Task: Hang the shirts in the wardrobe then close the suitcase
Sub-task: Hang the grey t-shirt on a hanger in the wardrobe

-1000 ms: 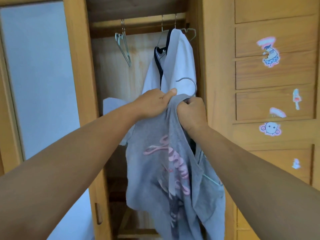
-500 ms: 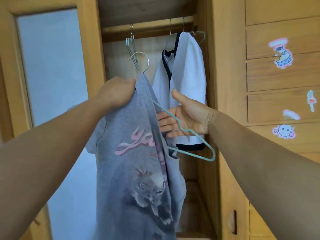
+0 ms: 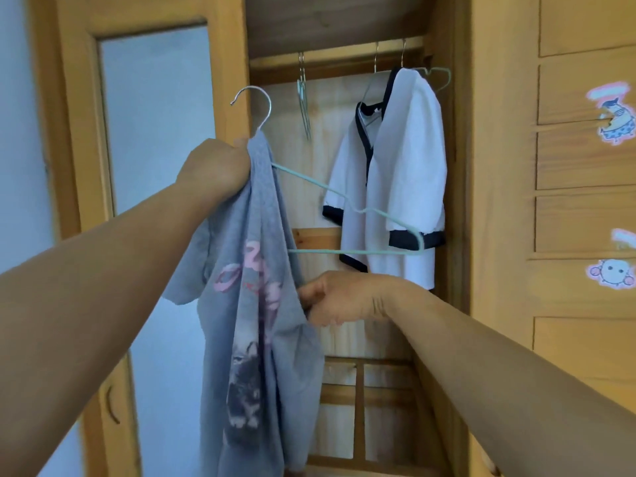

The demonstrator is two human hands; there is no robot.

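Observation:
A grey shirt (image 3: 254, 304) with pink lettering and a cat print hangs bunched from a pale green wire hanger (image 3: 361, 215). My left hand (image 3: 216, 170) grips the shirt's collar and the hanger's neck, with the metal hook above it. The hanger's right half sticks out bare of cloth. Lower down, my right hand (image 3: 337, 297) pinches the shirt's right edge. A white shirt (image 3: 399, 173) with dark trim hangs from the wardrobe rail (image 3: 337, 63) on the right. The suitcase is out of view.
The wardrobe's open bay lies straight ahead, with bare hangers (image 3: 303, 98) on the rail's left part. A wooden door (image 3: 151, 132) with a frosted pane stands to the left. Panelled wood with cartoon stickers (image 3: 616, 115) fills the right.
My left hand carried the shirt and hanger up and left. My right hand dropped from the hanger's shoulder and took hold of the shirt's edge. The view shifted left.

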